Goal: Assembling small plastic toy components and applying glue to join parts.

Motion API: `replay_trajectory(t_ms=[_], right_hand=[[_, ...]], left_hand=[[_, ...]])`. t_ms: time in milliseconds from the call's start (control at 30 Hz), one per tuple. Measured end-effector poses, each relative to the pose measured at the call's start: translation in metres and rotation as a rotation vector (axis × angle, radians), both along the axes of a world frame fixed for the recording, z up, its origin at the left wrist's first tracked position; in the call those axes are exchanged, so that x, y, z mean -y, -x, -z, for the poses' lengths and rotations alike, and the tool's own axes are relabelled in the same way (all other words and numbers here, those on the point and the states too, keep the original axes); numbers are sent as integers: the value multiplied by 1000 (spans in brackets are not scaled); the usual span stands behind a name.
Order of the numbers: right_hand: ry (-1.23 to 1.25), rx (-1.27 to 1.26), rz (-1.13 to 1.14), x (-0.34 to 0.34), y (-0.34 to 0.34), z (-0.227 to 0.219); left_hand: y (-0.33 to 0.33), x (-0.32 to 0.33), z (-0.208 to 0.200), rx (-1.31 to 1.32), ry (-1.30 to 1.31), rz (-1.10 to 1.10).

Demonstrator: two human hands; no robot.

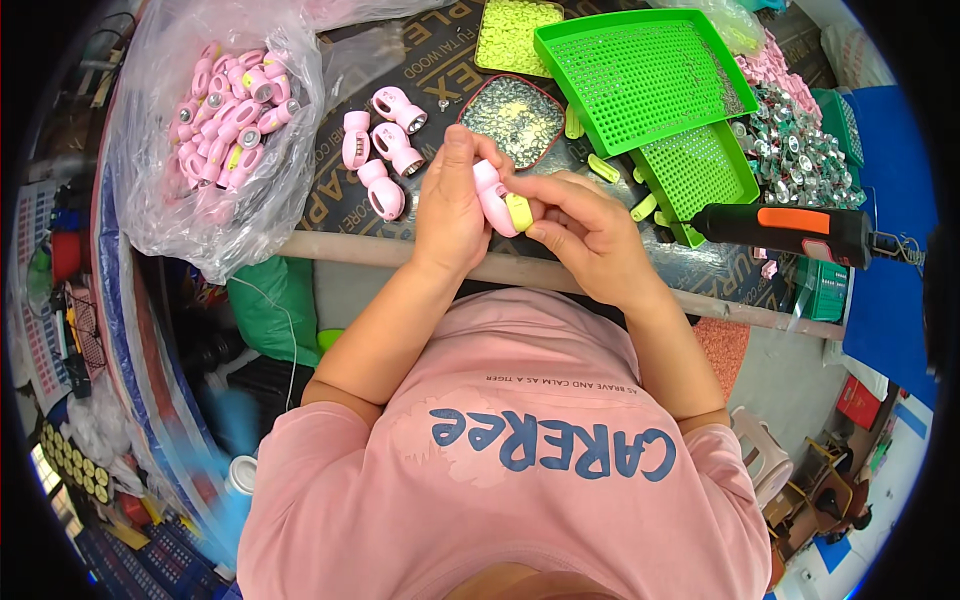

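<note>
Nearest, at the bottom of the frame, is the wearer's pink shirt [340,490], its forearms reaching up over the edge of a dark table [360,248]. At the centre, the left hand [448,205] cups a pink casing [486,178], fingers curled around it. The casing's long axis runs mostly up and down the frame, its lower end leaning right. From the right, the right hand [580,222], thumb and forefinger nearly together, pinches a yellow-green piece [518,212] at the casing's lower right side; this hand is the nearer one to that piece. The two parts touch; whether they are joined cannot be told. Just left lie four loose pink casings [398,148]; at the right hangs a black and orange power tool [790,222]. Beyond the hands, a red-rimmed dish [510,77] holds small greyish and yellow bits. To its right, two green perforated baskets [640,60] overlap, the upper one with tiny grey parts along its right side. A heap of shiny parts [800,150] sits farther right. At upper left, a clear plastic bag [150,225] bulges with pink casings; at top centre, a tray [482,35] is full of yellow-green pieces.
</note>
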State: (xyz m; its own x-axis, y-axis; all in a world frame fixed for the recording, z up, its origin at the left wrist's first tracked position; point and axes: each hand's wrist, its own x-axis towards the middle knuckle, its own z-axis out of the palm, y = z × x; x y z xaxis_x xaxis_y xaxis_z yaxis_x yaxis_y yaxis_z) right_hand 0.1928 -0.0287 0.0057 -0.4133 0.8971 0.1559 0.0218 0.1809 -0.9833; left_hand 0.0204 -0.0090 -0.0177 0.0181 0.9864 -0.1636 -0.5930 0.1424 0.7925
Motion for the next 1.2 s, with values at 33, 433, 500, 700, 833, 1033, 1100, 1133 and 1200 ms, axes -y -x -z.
replay_trajectory(t_ms=[33,433,500,700,833,1033,1100,1133,1200], right_hand=[[-35,19,-17,0,-1,0],[51,-203,-87,-3,3,14],[-53,-64,-13,1,4,4],[-343,212,90,8,3,-1],[-310,164,96,10,2,7],[-89,101,230,20,3,13],[53,-36,252,19,-5,18],[160,-106,287,20,-8,16],[146,-38,301,18,-24,19]], left_hand=[[1,0,0,7,1,24],[0,-1,1,111,108,98],[-2,-1,-5,74,96,65],[-3,1,-9,-23,31,30],[-9,1,-6,-89,-10,-51],[-18,11,-5,-153,10,-53],[-9,13,-9,-307,-53,40],[-2,11,-6,-497,-151,75],[16,7,-4,-841,-435,216]])
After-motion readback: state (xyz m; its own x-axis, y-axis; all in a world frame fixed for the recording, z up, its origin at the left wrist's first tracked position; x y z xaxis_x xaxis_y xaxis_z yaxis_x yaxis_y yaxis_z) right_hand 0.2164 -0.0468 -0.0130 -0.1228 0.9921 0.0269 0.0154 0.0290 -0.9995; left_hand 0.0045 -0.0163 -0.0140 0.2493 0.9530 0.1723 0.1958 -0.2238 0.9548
